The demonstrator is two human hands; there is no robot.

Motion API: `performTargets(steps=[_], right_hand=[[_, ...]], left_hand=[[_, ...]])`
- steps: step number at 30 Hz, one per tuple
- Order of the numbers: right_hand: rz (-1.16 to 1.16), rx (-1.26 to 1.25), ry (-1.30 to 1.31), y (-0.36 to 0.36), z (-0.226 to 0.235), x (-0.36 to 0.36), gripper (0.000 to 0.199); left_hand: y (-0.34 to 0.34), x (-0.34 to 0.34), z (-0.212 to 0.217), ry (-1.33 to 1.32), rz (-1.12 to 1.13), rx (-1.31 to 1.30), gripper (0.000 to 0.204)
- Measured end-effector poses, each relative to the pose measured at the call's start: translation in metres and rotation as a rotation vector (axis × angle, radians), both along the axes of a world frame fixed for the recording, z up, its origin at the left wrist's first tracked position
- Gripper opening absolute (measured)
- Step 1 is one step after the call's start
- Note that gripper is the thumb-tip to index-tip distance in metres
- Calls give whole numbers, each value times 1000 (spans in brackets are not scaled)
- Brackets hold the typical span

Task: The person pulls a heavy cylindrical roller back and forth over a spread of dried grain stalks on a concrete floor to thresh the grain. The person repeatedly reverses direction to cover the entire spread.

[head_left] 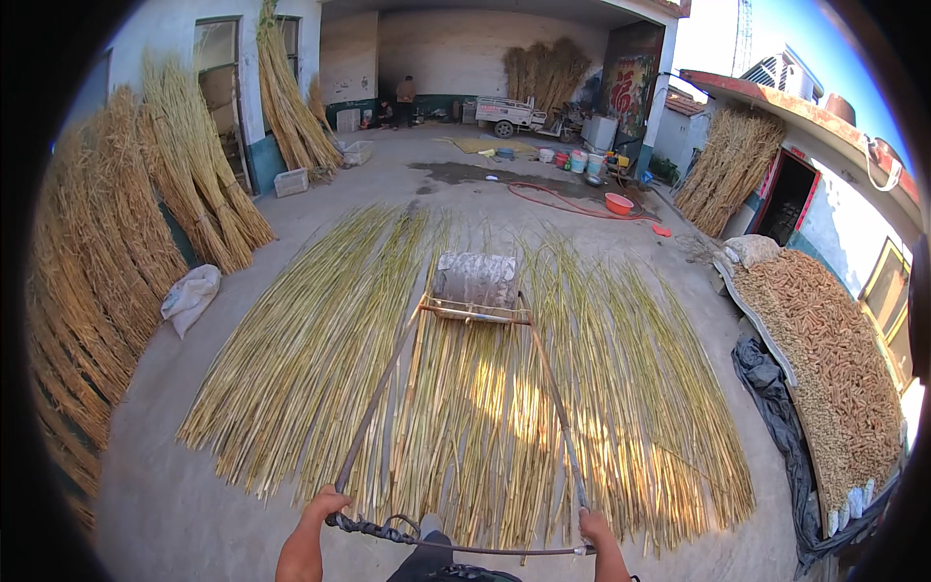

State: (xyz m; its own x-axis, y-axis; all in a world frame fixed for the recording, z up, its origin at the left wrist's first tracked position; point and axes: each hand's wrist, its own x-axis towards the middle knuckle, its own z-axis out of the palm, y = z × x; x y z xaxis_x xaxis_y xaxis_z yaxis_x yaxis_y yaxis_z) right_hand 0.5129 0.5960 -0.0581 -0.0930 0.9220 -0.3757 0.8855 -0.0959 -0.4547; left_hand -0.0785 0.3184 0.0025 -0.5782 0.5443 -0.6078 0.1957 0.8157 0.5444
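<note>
Atop the stalks, the roller lies crosswise

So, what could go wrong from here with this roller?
The stalks lie loose under the roller, so some might shift or bunch. A foot appears close to their near ends and could slip on them. Beside the left hand, the dark wrapping on the handle might work loose under strain.

Wide head-worn view, forward and downward
</note>
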Motion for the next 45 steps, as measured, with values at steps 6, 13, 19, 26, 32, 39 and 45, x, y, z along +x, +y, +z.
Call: performTargets(steps=[6,13,19,26,32,39,45], right_hand=[[-141,-74,20,35,17,-24,47],[-180,-197,78,52,82,-78,51],[-233,-145,89,84,64,-74,38],[-178,-139,88,139,68,-98,43],[-247,-262,111,183,47,-87,47],[-114,-149,-1,202,63,-105,44],[-69,30,-133,206,42,-81,40]], left_hand=[[45,-26,30,-5,-37,-51,25],[60,-65,1,-147,31,8,26],[100,-68,-7,-115,-70,-48,30],[144,-95,-3,-104,-14,24,29],[184,-65,47,-93,21,63,24],[206,-49,63,3,42,26,31],[216,-45,34,-33,41,66,37]])
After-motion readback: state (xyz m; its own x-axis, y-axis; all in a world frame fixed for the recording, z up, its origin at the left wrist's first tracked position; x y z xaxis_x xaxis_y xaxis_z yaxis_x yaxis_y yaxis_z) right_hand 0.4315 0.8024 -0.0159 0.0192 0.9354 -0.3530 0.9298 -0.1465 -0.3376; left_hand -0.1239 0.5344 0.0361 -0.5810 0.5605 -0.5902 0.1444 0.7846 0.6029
